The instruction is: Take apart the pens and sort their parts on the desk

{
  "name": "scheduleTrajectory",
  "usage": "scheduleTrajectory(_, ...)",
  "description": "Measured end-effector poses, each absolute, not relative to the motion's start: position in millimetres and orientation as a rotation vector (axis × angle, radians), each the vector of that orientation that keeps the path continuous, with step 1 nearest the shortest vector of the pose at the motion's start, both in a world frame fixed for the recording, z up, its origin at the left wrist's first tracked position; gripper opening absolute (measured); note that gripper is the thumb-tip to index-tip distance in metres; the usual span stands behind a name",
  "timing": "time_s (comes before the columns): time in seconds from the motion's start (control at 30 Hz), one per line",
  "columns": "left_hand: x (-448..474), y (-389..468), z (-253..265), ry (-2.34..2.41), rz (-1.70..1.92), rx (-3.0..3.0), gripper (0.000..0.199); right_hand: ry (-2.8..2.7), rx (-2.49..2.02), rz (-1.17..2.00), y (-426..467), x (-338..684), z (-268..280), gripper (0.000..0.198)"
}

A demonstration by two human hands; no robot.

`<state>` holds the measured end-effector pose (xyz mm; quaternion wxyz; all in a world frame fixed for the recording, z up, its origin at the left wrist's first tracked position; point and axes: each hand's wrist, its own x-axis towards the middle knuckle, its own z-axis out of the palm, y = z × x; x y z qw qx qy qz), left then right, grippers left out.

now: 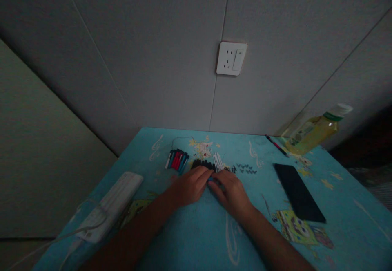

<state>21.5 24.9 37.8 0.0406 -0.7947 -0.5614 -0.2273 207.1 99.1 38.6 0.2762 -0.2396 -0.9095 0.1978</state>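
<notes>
My left hand point(190, 185) and my right hand point(232, 192) meet at the middle of the table, fingertips pinched together. Between them shows a small blue pen part point(210, 178), mostly covered by the fingers. Just beyond my left fingers lies a row of black pen parts point(203, 164). Several thin white pen refills point(218, 162) lie side by side past my right hand. Small dark clip-like pieces point(246, 169) are set out in rows to the right of it. A bundle of blue, red, white and black pens point(177, 160) sits at the left.
A white power strip point(113, 205) with a cable lies on the left of the blue patterned table point(196, 238). On the right are a dark phone-like slab point(298, 193), a red and black pen point(276, 145) and a bottle of yellow liquid point(314, 134). A wall socket point(231, 58) is behind.
</notes>
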Motion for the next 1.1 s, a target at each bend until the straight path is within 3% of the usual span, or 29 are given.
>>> scheduleTrajectory(0.33,15,32,31,-1.777,-0.906,-2.34,0.04,-2.202,-0.816,0.847,105,208,37,0.022)
scheduleTrajectory(0.47,10,38,30,-2.01,-1.504,-2.152,0.031,-2.025,-0.922,1.146,110,207,33,0.028)
scheduleTrajectory(0.67,18,42,31,-2.088,-2.374,-1.983,0.04,-2.041,-0.851,1.452,104,202,19,0.027)
scheduleTrajectory(1.1,20,41,29,-1.961,-2.6,-1.676,0.019,-2.132,-0.817,1.393,99,199,21,0.021)
